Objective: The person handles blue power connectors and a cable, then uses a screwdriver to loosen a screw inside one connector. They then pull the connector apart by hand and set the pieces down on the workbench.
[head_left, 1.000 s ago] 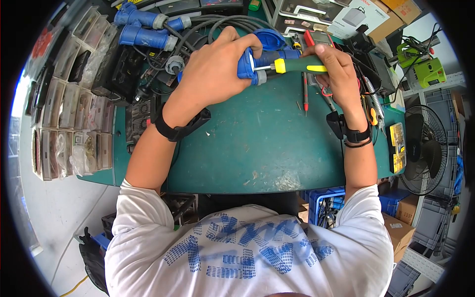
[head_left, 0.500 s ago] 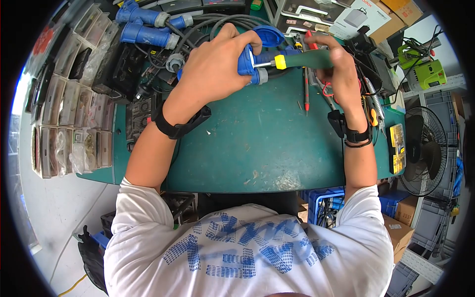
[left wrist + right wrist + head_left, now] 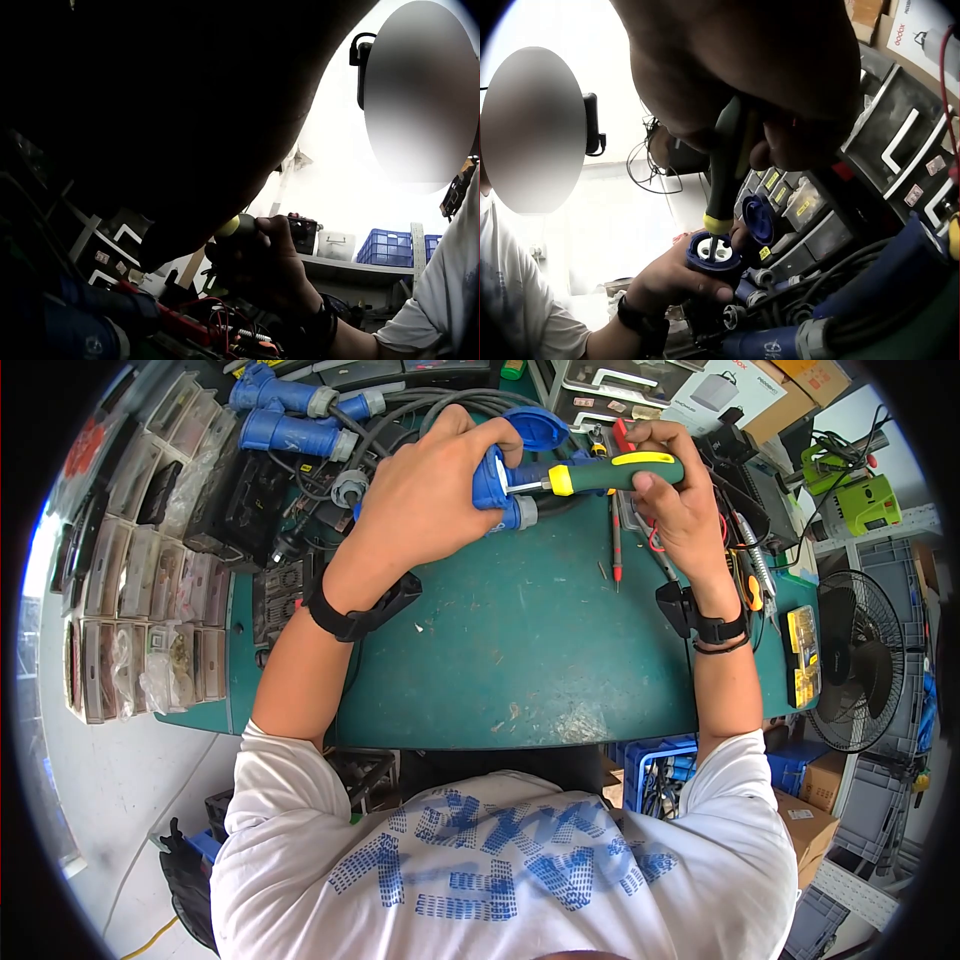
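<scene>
In the head view the left hand (image 3: 425, 495) grips a blue round socket (image 3: 490, 480), its white face turned right and its blue lid (image 3: 538, 429) hinged open. The right hand (image 3: 683, 500) holds a green and yellow screwdriver (image 3: 620, 472) by its handle, thumb below and fingers around the far side. The shaft points left, its tip at the white face. From the right wrist view, the screwdriver (image 3: 724, 169) stands nearly upright with its tip in or against the white face (image 3: 721, 251); how deep it sits cannot be told. The left hand (image 3: 679, 277) wraps the socket's body.
Blue plugs (image 3: 290, 435) and coiled black cables (image 3: 420, 405) lie at the back left. A red test probe (image 3: 617, 545) lies on the green table (image 3: 480, 650). Drawer boxes (image 3: 130, 570) stand left, a yellow case (image 3: 803, 660) right, and a fan (image 3: 855, 660) beyond.
The right hand's fingers and thumb have shifted around the handle, which has turned, showing its yellow stripe on top. The socket and left hand have moved slightly left.
</scene>
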Demonstrator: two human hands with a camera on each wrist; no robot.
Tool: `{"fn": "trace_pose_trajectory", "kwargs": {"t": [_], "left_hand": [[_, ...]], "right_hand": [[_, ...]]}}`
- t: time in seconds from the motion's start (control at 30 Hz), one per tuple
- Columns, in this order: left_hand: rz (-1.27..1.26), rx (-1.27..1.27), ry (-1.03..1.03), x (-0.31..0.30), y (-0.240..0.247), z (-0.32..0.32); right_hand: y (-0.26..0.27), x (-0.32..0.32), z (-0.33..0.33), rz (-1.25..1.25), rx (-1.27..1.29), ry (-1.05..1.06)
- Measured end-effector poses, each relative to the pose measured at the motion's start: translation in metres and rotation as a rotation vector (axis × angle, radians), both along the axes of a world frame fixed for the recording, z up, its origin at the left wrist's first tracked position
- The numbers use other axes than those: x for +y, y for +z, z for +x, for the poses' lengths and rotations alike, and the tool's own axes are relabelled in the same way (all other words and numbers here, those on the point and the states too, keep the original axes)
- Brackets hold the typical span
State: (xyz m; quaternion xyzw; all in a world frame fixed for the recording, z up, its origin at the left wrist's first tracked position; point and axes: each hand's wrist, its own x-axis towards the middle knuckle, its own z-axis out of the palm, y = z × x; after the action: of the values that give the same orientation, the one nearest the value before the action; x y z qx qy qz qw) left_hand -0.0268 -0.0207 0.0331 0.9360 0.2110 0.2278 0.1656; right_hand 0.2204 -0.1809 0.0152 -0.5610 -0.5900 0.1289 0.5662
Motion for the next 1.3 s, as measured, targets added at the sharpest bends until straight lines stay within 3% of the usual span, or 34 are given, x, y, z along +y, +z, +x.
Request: {"fn": "trace_pose_trajectory", "kwargs": {"t": [0.1, 0.23, 0.37, 0.5, 0.6, 0.77, 0.9, 1.03, 1.13, 1.3], "left_hand": [[0.008, 0.025, 0.015, -0.001, 0.0, 0.0], [0.029, 0.028, 0.005, -0.001, -0.001, 0.0], [0.034, 0.069, 0.006, -0.003, -0.002, 0.002], [0.041, 0.048, 0.008, -0.002, -0.002, 0.002], [0.046, 0.041, 0.013, -0.001, -0.002, 0.001], [0.039, 0.03, 0.012, -0.001, -0.001, 0.001], [0.037, 0.046, 0.02, -0.003, 0.0, 0.001], [0.029, 0.064, 0.017, -0.003, 0.0, 0.001], [0.024, 0.034, 0.016, -0.001, -0.001, 0.001], [0.028, 0.003, 0.016, 0.0, 0.0, -0.001]], "right_hand": [[0.004, 0.0, 0.001, 0.0, 0.02, 0.017], [0.016, -0.008, 0.007, -0.208, 0.177, 0.134], [0.015, -0.008, 0.007, -0.363, 0.072, -0.041], [0.014, -0.005, 0.001, -0.225, 0.014, 0.005], [0.003, 0.004, 0.0, 0.041, -0.026, 0.012], [0.003, 0.003, -0.004, 0.066, 0.04, 0.034], [0.009, -0.004, 0.006, -0.12, -0.078, 0.01], [0.013, -0.007, 0.007, -0.315, 0.102, 0.067], [0.009, -0.005, 0.0, -0.134, -0.057, -0.072], [-0.005, 0.009, 0.003, 0.12, -0.082, -0.006]]}}
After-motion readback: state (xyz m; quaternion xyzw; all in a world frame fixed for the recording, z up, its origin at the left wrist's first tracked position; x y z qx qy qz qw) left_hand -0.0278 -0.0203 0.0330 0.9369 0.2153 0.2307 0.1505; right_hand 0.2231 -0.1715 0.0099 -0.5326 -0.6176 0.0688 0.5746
